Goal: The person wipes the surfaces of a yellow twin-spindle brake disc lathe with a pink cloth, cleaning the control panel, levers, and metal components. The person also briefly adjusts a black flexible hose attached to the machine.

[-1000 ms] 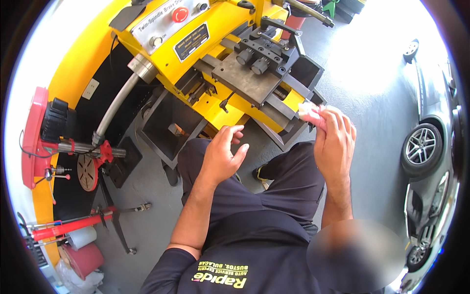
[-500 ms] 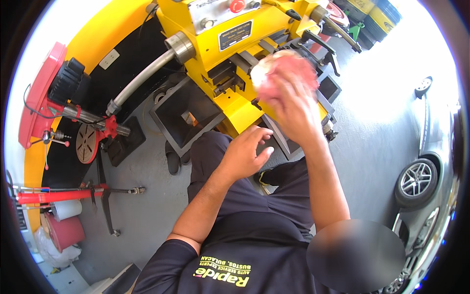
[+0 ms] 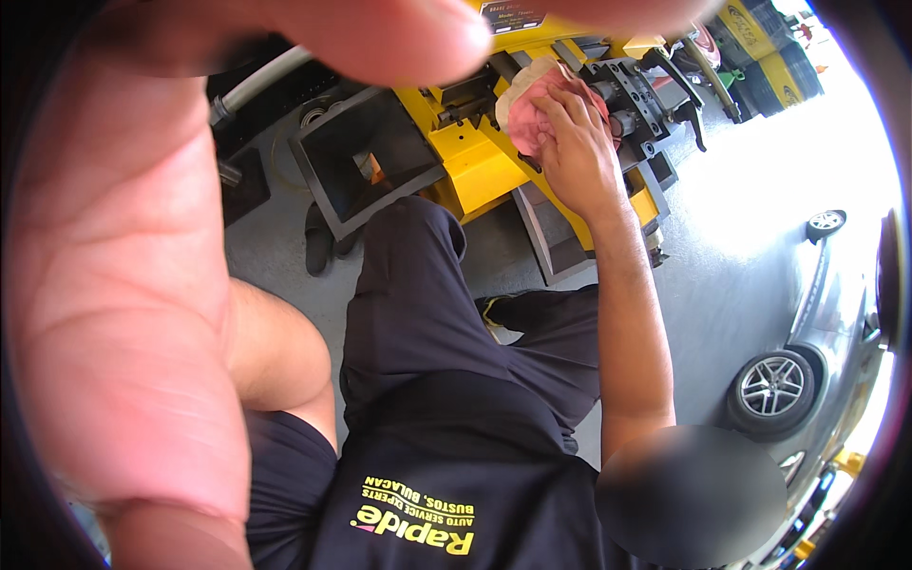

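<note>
My right hand (image 3: 574,138) presses a crumpled pink and cream cloth (image 3: 532,109) against the yellow lathe-like machine (image 3: 478,171), its fingers bent over the cloth. Whatever the cloth touches underneath is hidden. My left hand (image 3: 133,313) is raised very close to the camera and fills the left side of the picture, palm showing. One of its digits stretches across the top, and nothing shows in the palm; the other fingertips lie mostly outside the picture.
Below the machine are an open dark metal bin (image 3: 366,157) and a second grey tray (image 3: 551,237). A black lever (image 3: 689,109) sticks out at the machine's right. A silver car (image 3: 836,323) stands at the right, with yellow-and-dark drums (image 3: 774,57) at the back.
My left hand has risen from near my knees to right in front of the camera. My right hand stays at the machine with the cloth, now less blurred.
</note>
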### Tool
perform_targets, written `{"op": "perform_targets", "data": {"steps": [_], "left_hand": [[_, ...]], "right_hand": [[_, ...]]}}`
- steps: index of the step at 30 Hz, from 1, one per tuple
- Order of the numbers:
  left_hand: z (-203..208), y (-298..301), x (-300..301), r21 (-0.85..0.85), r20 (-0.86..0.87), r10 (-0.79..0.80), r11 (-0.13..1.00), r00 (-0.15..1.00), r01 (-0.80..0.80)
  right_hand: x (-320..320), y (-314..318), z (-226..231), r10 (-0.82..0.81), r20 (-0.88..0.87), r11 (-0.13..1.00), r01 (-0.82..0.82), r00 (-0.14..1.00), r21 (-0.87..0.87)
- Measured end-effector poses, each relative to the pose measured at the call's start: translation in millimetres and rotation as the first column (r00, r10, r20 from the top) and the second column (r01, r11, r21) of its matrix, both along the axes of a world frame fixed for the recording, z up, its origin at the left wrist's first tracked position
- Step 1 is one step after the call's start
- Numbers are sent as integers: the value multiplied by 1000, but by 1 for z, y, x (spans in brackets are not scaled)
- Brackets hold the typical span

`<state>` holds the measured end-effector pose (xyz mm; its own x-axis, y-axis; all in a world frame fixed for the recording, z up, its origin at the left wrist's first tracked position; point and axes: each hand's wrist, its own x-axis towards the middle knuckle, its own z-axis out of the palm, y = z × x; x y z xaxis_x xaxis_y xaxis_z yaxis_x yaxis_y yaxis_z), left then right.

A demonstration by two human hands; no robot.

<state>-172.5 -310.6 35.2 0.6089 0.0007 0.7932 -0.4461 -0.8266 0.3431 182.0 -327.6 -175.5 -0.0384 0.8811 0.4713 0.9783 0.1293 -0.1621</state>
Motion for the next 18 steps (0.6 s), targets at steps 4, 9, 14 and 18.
{"op": "perform_targets", "data": {"steps": [4,9,14,18], "left_hand": [[-13,-14,4,7,-155,3,1000,988,-2],[-47,-12,30,-286,-119,144,943,982,-173],[-121,38,119,-735,-232,224,597,947,-321],[-227,82,213,-874,-20,76,483,997,-54]], "right_hand": [[0,0,10,27,23,999,-27,999,-24],[-1,10,18,-24,33,997,26,999,-69],[-12,29,27,36,-50,993,-41,998,-109],[7,36,11,141,-275,984,-164,951,-63]]}}
